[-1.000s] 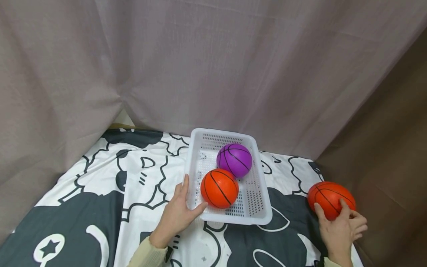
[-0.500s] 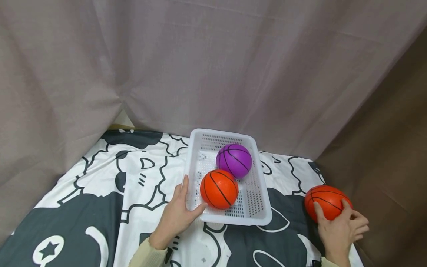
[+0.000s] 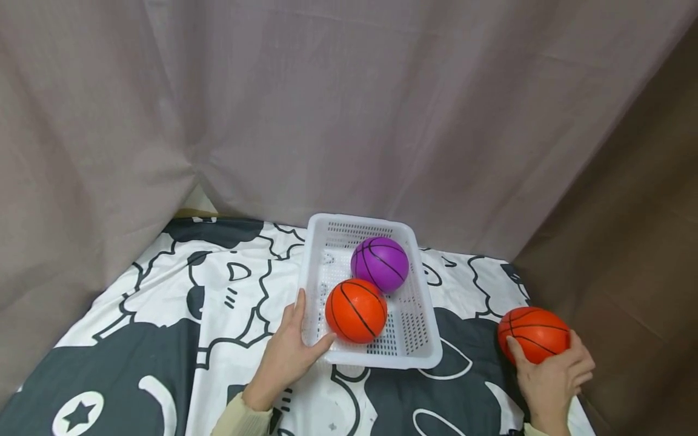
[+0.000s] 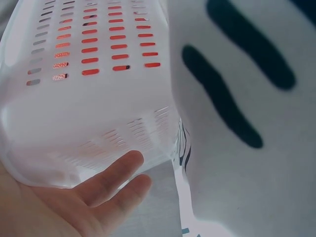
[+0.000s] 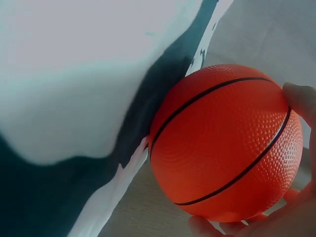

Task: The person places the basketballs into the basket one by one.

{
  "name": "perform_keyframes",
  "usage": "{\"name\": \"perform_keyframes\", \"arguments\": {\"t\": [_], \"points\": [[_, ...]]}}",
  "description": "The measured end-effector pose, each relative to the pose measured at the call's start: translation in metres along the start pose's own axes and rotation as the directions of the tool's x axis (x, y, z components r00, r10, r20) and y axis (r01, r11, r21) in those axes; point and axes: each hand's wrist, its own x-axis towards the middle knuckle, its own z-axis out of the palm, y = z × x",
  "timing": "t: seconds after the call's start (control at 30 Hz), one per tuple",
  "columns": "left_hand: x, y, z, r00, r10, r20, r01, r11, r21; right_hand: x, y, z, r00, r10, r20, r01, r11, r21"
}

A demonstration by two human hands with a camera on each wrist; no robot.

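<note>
A white perforated plastic basket (image 3: 425,357) holds an orange toy basketball (image 3: 356,311) and a purple one (image 3: 380,264), which touch each other. My left hand (image 3: 286,351) rests at the basket's near left corner, thumb by the rim. In the left wrist view its fingers (image 4: 123,195) lie nearly straight beside the basket wall (image 4: 74,113). At the far right, my right hand (image 3: 556,375) grips a second orange toy basketball (image 3: 534,332). The right wrist view shows the thumb (image 5: 301,98) on one side of this ball (image 5: 222,148) and fingertips under it.
A black-and-white cartoon-print cloth (image 3: 234,315) covers the table. In the right wrist view the gripped ball is beside the cloth's edge (image 5: 133,168), with floor visible below. Grey-brown curtains (image 3: 349,109) hang behind and at the right.
The right hand's fingers have moved round the right side of the orange ball, which has shifted slightly left and nearer. The left hand has stayed at the basket.
</note>
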Motion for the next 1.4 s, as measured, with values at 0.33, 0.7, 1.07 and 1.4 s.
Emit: {"name": "perform_keyframes", "arguments": {"t": [0.33, 0.7, 1.07, 1.4], "points": [[-0.003, 0.001, 0.001, 0.999, 0.023, -0.048, -0.023, 1.000, 0.008, -0.001, 0.005, 0.000, 0.998, 0.052, 0.032, -0.052, 0.998, 0.025], [-0.005, -0.003, 0.002, 0.999, 0.018, -0.037, -0.017, 0.999, 0.030, -0.006, 0.011, -0.002, 0.992, 0.122, 0.032, -0.123, 0.992, 0.021], [-0.001, 0.002, 0.000, 1.000, -0.015, 0.004, 0.014, 0.999, 0.031, -0.009, -0.009, -0.011, 0.987, 0.139, 0.083, -0.144, 0.988, 0.056], [-0.001, 0.002, -0.001, 1.000, 0.009, -0.013, -0.009, 0.999, 0.039, -0.013, -0.035, -0.015, 0.988, 0.115, 0.105, -0.130, 0.980, 0.150]]}}
